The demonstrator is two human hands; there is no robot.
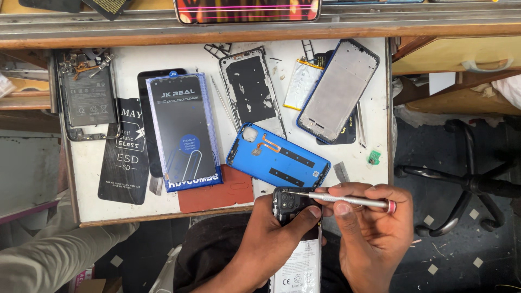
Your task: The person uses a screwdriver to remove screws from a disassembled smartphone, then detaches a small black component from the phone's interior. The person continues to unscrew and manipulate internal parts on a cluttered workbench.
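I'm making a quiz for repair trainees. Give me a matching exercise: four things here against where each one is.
1. screwdriver
2. opened phone
3. blue back cover
4. tweezers

A. flat on the white worktop, inner side up
B. held in the left hand
C. by the worktop's right edge
D. in the right hand

Pairs: 1-D, 2-B, 3-A, 4-C

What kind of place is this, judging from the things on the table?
Most likely a mobile phone repair bench. The white worktop carries a detached blue plastic phone back cover and bare phone frames. The left hand holds an opened black phone, and the right hand works on it with a slim metal screwdriver.
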